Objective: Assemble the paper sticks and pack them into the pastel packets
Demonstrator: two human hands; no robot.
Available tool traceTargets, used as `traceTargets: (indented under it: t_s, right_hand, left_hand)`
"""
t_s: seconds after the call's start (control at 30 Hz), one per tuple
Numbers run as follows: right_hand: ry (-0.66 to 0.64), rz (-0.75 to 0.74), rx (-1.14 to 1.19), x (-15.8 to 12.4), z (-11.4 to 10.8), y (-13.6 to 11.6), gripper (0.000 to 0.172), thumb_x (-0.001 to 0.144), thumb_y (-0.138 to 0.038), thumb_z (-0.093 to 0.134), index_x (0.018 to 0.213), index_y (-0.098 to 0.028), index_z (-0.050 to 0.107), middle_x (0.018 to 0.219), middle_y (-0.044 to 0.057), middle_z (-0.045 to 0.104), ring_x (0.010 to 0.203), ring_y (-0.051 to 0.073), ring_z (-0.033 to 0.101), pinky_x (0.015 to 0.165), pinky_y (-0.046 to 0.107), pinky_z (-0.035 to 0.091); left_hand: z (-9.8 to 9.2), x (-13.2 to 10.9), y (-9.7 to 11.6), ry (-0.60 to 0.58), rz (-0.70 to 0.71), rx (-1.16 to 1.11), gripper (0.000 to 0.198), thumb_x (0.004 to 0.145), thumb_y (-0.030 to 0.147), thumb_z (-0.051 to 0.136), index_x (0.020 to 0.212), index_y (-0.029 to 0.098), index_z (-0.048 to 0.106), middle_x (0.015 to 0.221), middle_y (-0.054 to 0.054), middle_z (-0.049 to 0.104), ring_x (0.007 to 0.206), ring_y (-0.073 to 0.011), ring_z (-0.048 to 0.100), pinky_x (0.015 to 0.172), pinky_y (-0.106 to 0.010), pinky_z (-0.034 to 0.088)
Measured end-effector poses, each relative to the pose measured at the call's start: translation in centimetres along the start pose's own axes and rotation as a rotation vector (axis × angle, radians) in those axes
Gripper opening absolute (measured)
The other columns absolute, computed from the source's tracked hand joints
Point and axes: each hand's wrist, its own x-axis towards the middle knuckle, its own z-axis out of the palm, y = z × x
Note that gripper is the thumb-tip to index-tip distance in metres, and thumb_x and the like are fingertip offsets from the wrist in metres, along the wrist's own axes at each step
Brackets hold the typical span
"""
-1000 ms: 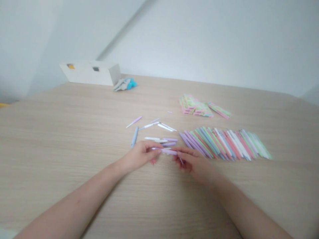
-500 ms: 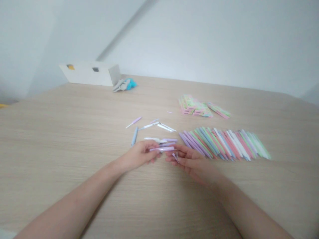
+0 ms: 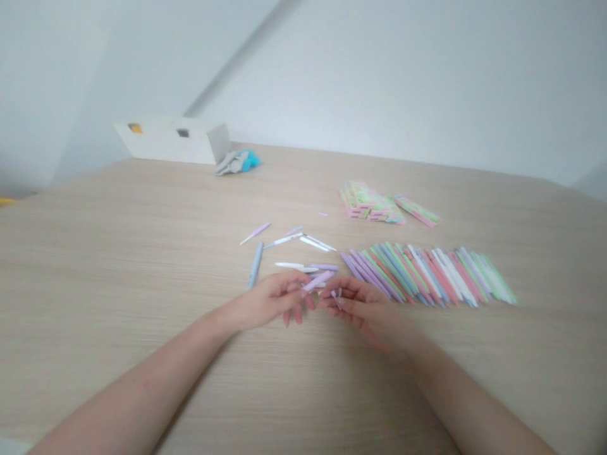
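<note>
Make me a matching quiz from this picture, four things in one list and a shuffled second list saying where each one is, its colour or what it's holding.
1. left hand
2. right hand
3. white box
4. stacked packs

A. beside a crumpled grey-and-blue item
B. holding a small purple piece
C. pink and green
D. holding a lilac barrel

Pairs: 1-D, 2-B, 3-A, 4-C
</note>
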Motion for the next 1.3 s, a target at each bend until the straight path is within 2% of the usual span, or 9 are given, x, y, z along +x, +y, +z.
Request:
traceTargets:
  t_s: [0.23, 0.47, 0.57, 0.67, 0.83, 0.93, 1.13, 1.23, 1.3]
  right_hand:
    - [0.076, -0.014, 0.09, 0.1, -0.2, 0.1, 0.019, 0.072, -0.015, 0.069, 0.09, -0.02, 0.064, 0.093, 0.002, 0.067, 0.086, 0.013, 0.065, 0.08, 0.025, 0.051]
    - [0.084, 0.014, 0.132, 0.3, 0.0, 0.3, 0.02, 0.069, -0.015, 0.073, 0.086, -0.019, 0.063, 0.088, 0.001, 0.067, 0.085, 0.014, 0.066, 0.07, 0.022, 0.054]
    - [0.085, -0.011, 0.131, 0.4, 0.0, 0.4, 0.017, 0.07, -0.016, 0.073, 0.083, -0.019, 0.063, 0.087, 0.001, 0.067, 0.083, 0.013, 0.066, 0.07, 0.022, 0.054]
    - [0.099, -0.019, 0.117, 0.3, 0.0, 0.5, 0.017, 0.07, -0.019, 0.073, 0.084, -0.019, 0.063, 0.085, 0.0, 0.068, 0.08, 0.011, 0.065, 0.067, 0.02, 0.053]
    - [0.084, 0.044, 0.046, 0.0, 0.3, 0.6, 0.027, 0.071, -0.025, 0.073, 0.094, -0.02, 0.06, 0.084, 0.001, 0.068, 0.075, 0.011, 0.066, 0.062, 0.019, 0.05]
    - [0.019, 0.048, -0.054, -0.2, 0.5, 0.8, 0.029, 0.076, -0.03, 0.07, 0.099, -0.021, 0.056, 0.082, 0.001, 0.068, 0.071, 0.011, 0.065, 0.061, 0.021, 0.049]
    - [-0.106, 0.013, -0.307, -0.3, 1.0, 1.1, 0.028, 0.083, -0.032, 0.062, 0.105, -0.019, 0.049, 0.072, 0.0, 0.067, 0.065, 0.011, 0.064, 0.061, 0.023, 0.05]
    - [-0.084, 0.005, -0.354, -0.3, 1.1, 1.3, 0.027, 0.083, -0.032, 0.061, 0.103, -0.019, 0.048, 0.072, -0.001, 0.067, 0.066, 0.012, 0.066, 0.06, 0.024, 0.05]
    - [-0.042, 0.01, -0.359, -0.3, 1.1, 1.3, 0.024, 0.083, -0.034, 0.061, 0.096, -0.019, 0.049, 0.077, 0.0, 0.067, 0.069, 0.013, 0.067, 0.06, 0.024, 0.051]
  left_hand:
    - [0.0, -0.1, -0.3, -0.059, -0.017, -0.074, 0.023, 0.089, 0.034, 0.049, 0.102, 0.016, 0.043, 0.094, -0.01, 0.065, 0.062, -0.0125, 0.065, 0.048, -0.02, 0.046]
    - [0.2, 0.0, -1.0, -0.176, -0.093, -0.227, 0.029, 0.088, 0.025, 0.048, 0.114, 0.016, 0.042, 0.089, -0.01, 0.065, 0.062, -0.0142, 0.065, 0.053, -0.024, 0.05]
    - [0.4, 0.2, -1.4, -0.125, -0.058, -0.213, 0.026, 0.079, 0.013, 0.05, 0.105, 0.015, 0.049, 0.082, -0.005, 0.062, 0.062, -0.0113, 0.061, 0.058, -0.024, 0.05]
    - [0.5, 0.3, -1.5, -0.042, -0.025, -0.142, 0.02, 0.074, 0.008, 0.049, 0.092, 0.015, 0.052, 0.07, 0.002, 0.054, 0.055, -0.0074, 0.051, 0.052, -0.019, 0.045]
    - [1.1, 0.3, -0.5, 0.099, 0.021, -0.022, 0.02, 0.081, 0.021, 0.053, 0.1, 0.015, 0.053, 0.065, 0.005, 0.048, 0.046, -0.0045, 0.037, 0.042, -0.016, 0.033]
    - [1.6, 0.3, 0.3, 0.081, 0.085, 0.013, 0.028, 0.085, 0.031, 0.053, 0.108, 0.014, 0.057, 0.074, 0.0, 0.058, 0.052, -0.0061, 0.045, 0.048, -0.017, 0.036]
    - [2.4, 0.4, 0.5, -0.017, 0.132, -0.018, 0.019, 0.086, 0.03, 0.053, 0.088, 0.014, 0.062, 0.075, -0.003, 0.065, 0.073, -0.015, 0.061, 0.073, -0.026, 0.046]
    - [2.2, 0.4, 0.4, -0.031, 0.141, 0.013, 0.018, 0.087, 0.029, 0.051, 0.084, 0.014, 0.061, 0.073, -0.002, 0.063, 0.072, -0.0142, 0.06, 0.074, -0.026, 0.046]
    - [1.9, 0.3, 0.2, 0.027, 0.131, 0.054, 0.019, 0.087, 0.031, 0.051, 0.084, 0.014, 0.06, 0.073, -0.002, 0.062, 0.068, -0.0124, 0.058, 0.069, -0.023, 0.045]
